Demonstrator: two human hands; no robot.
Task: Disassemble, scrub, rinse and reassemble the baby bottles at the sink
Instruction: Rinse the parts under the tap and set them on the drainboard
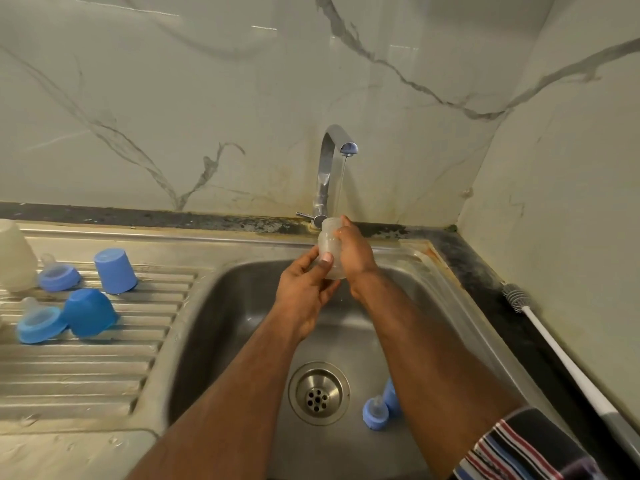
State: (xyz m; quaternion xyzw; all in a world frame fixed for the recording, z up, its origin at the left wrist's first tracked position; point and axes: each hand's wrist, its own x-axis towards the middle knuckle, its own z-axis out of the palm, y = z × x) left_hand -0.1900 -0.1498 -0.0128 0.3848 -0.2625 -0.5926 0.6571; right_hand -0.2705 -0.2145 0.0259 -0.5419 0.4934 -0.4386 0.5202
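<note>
A clear baby bottle body (pixel 329 241) stands upright under a thin stream of water from the chrome tap (pixel 329 168), above the steel sink (pixel 225 306). My left hand (pixel 304 289) grips its lower part with the thumb across the front. My right hand (pixel 355 254) wraps round its right side, fingertips near the open neck. On the drainboard (pixel 86 368) lie two blue caps (pixel 116 270) (pixel 90 312) and two blue collars with clear nipples (pixel 59 276) (pixel 38 322). Another blue collar with nipple (pixel 375 412) lies in the basin by the drain, and a blue piece (pixel 391 396) shows behind my right forearm.
A pale bottle body (pixel 14 254) stands at the drainboard's far left edge. A white-handled bottle brush (pixel 561 348) lies along the dark counter on the right. The drain (pixel 318 393) sits in the middle of the basin. Marble wall rises behind and to the right.
</note>
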